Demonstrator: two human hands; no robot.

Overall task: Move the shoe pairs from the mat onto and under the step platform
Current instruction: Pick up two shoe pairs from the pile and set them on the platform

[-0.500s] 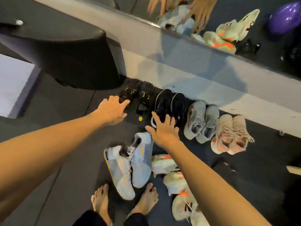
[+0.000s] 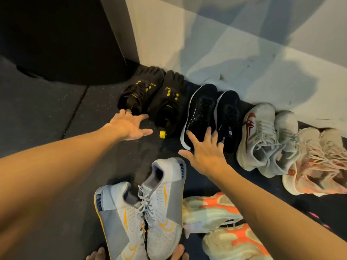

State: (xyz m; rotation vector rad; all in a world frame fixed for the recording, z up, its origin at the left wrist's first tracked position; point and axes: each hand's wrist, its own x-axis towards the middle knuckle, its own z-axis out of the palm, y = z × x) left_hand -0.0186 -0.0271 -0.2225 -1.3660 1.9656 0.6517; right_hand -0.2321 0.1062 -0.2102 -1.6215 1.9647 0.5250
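Right hand [image 2: 205, 154] fingers [image 2: 208, 133] spread touching black sneakers [image 2: 201, 111]; left hand [image 2: 129, 126] spread beside toe shoes [image 2: 150, 94].

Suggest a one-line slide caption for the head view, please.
Both open hands reach toward shoes lined along the wall: left hand near the black toe shoes, right hand on the black sneakers.

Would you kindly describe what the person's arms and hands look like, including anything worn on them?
Both arms are bare, with no sleeves in view. The left hand and right hand wear no gloves, and no rings, watch or wristband show.
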